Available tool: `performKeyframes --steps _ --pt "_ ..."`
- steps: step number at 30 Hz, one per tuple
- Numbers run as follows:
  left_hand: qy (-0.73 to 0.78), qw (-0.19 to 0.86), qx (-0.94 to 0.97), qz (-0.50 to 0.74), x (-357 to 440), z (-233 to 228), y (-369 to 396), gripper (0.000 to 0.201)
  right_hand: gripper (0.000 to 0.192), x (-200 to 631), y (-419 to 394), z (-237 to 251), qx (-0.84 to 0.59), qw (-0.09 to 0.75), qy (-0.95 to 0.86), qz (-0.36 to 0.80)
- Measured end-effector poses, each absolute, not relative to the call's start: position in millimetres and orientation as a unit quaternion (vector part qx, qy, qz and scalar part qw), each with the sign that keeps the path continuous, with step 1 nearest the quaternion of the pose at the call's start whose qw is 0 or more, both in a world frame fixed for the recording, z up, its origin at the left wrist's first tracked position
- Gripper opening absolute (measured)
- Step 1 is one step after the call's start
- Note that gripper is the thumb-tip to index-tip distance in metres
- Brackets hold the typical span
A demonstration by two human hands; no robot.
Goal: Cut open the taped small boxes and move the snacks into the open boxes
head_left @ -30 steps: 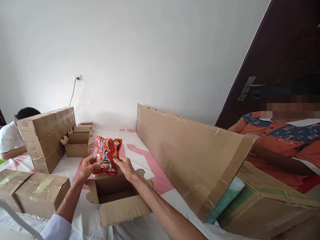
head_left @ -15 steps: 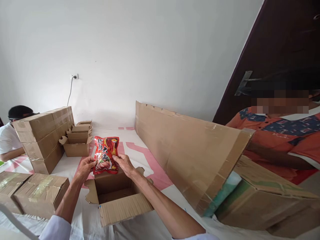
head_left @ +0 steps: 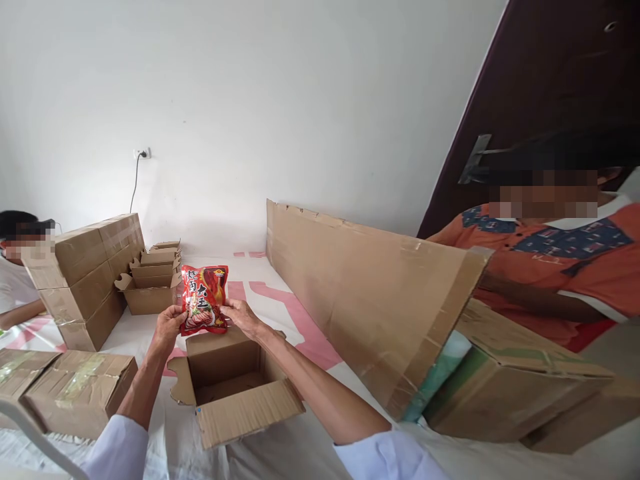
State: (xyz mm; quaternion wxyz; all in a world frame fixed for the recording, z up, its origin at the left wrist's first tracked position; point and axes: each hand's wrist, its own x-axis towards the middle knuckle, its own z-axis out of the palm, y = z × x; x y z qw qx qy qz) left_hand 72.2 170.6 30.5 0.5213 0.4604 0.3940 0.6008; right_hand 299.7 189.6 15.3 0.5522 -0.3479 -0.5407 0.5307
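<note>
Above open box (head_left: pixel 235 390), packet (head_left: pixel 204 300) lower than before

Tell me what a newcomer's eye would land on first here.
The bright red printed snack packet stands out first, held upright by both hands, the left hand and the right hand, just above the open, empty brown cardboard box at centre. Next comes the long flat brown cardboard sheet slanting across the right, then the stack of taped brown cardboard cartons at left.
</note>
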Motion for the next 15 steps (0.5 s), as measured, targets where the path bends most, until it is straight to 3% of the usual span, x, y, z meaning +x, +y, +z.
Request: performKeyframes --steps 15 --pt "0.412 0.512 0.474 0.586 69.6 32.0 177.0 0.052 0.033 306.8 209.1 13.9 -0.385 0.512 -0.534 0.552"
